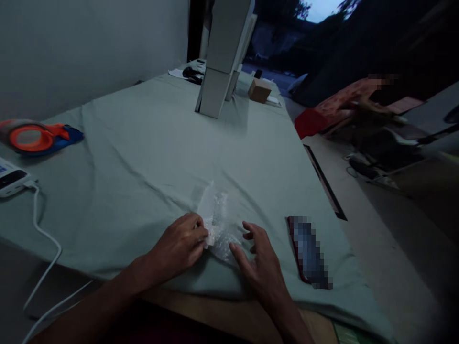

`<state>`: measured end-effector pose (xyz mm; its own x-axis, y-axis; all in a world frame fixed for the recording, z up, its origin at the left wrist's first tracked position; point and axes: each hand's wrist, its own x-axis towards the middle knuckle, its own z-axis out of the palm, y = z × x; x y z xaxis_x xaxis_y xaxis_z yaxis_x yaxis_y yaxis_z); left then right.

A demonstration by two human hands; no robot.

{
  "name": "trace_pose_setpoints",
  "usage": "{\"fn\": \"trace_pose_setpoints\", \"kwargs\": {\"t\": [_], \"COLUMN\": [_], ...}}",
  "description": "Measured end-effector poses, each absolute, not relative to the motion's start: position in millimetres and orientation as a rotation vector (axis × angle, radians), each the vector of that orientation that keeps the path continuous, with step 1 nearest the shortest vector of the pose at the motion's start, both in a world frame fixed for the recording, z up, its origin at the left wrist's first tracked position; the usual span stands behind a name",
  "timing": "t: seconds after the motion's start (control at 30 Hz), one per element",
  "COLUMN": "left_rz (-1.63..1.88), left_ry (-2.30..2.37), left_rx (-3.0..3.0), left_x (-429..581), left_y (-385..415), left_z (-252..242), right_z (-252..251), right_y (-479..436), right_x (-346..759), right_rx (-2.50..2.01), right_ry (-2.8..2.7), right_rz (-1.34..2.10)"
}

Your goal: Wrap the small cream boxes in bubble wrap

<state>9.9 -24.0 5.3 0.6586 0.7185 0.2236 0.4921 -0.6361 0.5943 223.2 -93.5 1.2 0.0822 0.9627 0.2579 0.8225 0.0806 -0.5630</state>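
A crumpled piece of clear bubble wrap lies on the pale green cloth near the table's front edge. My left hand has its fingers curled and pinches the wrap's left edge. My right hand rests on the cloth just right of the wrap, fingers spread, with the thumb and forefinger touching its lower right edge.
A phone lies to the right of my right hand. At the left are an orange and blue tool and a white device with a white cable. A tall white stand and a small cardboard box sit farther back. Another person's hand shows at the right.
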Motion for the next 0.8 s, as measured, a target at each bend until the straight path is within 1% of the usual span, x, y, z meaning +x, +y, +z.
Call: {"fn": "trace_pose_setpoints", "kwargs": {"t": [0.1, 0.2, 0.43, 0.67, 0.8], "left_rz": [0.654, 0.654, 0.654, 0.624, 0.628], "left_ry": [0.922, 0.891, 0.838, 0.831, 0.820], "left_rx": [2.458, 2.453, 2.466, 2.452, 2.401], "left_x": [11, 11, 14, 16, 16], "left_y": [-20, -19, -17, -13, -12], "left_z": [3, 4, 2, 3, 3], "right_z": [-6, -13, -16, -12, -13], "right_y": [-94, -87, -73, -66, -67], "right_x": [222, 215, 197, 178, 171], "right_rx": [-1.881, -1.896, -1.729, -1.559, -1.523], "right_ry": [-1.639, -1.556, -1.418, -1.150, -1.037], "right_rz": [0.485, 0.596, 0.647, 0.919, 0.980]}}
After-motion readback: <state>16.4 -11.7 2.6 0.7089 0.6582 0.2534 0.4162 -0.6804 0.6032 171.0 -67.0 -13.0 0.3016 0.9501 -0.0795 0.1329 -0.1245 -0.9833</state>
